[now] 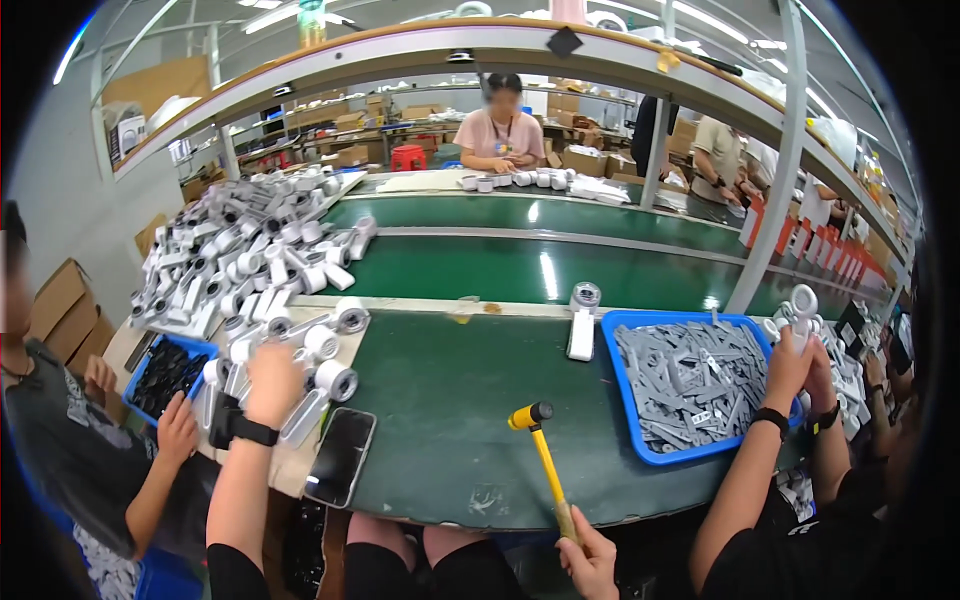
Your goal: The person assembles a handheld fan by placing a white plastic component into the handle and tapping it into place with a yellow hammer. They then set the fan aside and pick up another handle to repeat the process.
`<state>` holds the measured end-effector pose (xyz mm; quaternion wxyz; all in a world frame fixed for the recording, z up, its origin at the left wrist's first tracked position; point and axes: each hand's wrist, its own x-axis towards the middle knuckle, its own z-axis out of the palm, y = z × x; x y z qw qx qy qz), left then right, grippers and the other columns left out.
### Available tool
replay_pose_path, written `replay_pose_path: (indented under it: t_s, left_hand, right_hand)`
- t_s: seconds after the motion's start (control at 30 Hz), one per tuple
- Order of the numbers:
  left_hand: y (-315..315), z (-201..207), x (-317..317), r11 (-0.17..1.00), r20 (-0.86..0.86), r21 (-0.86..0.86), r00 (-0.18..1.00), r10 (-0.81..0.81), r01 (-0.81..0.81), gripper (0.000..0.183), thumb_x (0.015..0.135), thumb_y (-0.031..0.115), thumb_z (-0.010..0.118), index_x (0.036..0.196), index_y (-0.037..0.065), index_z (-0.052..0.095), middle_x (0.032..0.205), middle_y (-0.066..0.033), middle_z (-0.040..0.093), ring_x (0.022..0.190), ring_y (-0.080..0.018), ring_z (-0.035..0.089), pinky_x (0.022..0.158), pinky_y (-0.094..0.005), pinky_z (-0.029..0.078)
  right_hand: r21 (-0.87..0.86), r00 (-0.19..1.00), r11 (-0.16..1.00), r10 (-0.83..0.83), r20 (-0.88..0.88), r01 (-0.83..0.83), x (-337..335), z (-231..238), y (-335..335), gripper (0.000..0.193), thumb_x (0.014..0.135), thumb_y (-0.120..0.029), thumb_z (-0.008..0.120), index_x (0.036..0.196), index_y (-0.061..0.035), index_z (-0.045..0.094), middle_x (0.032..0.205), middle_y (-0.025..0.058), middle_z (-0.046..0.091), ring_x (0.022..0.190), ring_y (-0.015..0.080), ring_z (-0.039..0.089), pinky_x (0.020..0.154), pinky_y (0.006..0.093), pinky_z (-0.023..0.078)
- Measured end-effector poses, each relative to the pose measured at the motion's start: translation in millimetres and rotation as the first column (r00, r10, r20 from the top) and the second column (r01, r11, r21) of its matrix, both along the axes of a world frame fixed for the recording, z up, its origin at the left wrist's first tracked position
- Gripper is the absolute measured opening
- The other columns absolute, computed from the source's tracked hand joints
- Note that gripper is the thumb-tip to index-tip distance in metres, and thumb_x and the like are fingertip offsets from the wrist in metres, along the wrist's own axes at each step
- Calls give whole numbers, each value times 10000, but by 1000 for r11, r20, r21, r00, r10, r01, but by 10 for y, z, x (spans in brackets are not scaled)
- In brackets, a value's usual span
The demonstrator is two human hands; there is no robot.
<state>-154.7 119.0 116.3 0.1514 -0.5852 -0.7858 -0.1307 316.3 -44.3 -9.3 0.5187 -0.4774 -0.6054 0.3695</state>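
My right hand (590, 555), at the table's front edge, is closed around the lower handle of a small hammer (545, 460) with a yellow shaft and a black-faced yellow head. The hammer head is raised over the green table. On the left, my left hand (272, 385) reaches in among white plastic housings with round ring ends (322, 342). It is smeared by motion and its fingers are hidden, so I cannot tell whether it grips one. A black band circles that wrist. One similar white housing (582, 325) stands apart near the back of the table.
A black phone (342, 458) lies near my left forearm. A blue tray (625, 415) of grey strips stands right, beside a co-worker's hands (797, 365). A large pile of white housings (250, 235) and a blue bin of black parts (205, 350) are left. A shelf rail (400, 48) spans overhead.
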Motion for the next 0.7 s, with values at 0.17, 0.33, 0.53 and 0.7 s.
replay_pose_path:
  t_s: [0.17,0.33,0.53,0.7]
  left_hand:
    - [520,110,2129,756,240,-76,748,-618,650,333,895,293,665,1149,81,697,1205,-173,629,1129,-360,605,954,-448,518]
    - [1281,-497,3312,679,283,-60,665,-691,732,491,888,331,689,1329,138,592,1484,-242,385,1252,-448,482,1004,-517,488]
    - [1843,-973,3836,701,261,38,670,-695,712,396,801,359,775,1147,200,666,1465,-206,398,1153,-424,522,906,-512,499]
    - [1776,-1013,3758,696,281,251,637,-718,673,266,755,182,813,918,125,611,1317,-163,473,1060,-404,548,832,-503,517]
  right_hand:
    - [16,997,1000,-15,-71,16,78,-81,-104,514,961,-3,601,1460,-3,482,794,-13,575,595,40,465,535,198,397]
    - [69,992,996,-40,-117,49,188,-171,-207,520,965,9,583,1470,15,457,823,16,608,571,46,476,520,198,401]
    - [88,986,984,-146,-79,153,389,-127,-376,497,978,-29,599,1457,20,473,727,-19,564,554,36,456,508,198,381]
    - [40,975,981,-183,-125,190,402,-169,-402,502,980,-35,603,1463,10,471,737,-26,567,551,32,449,509,193,380]
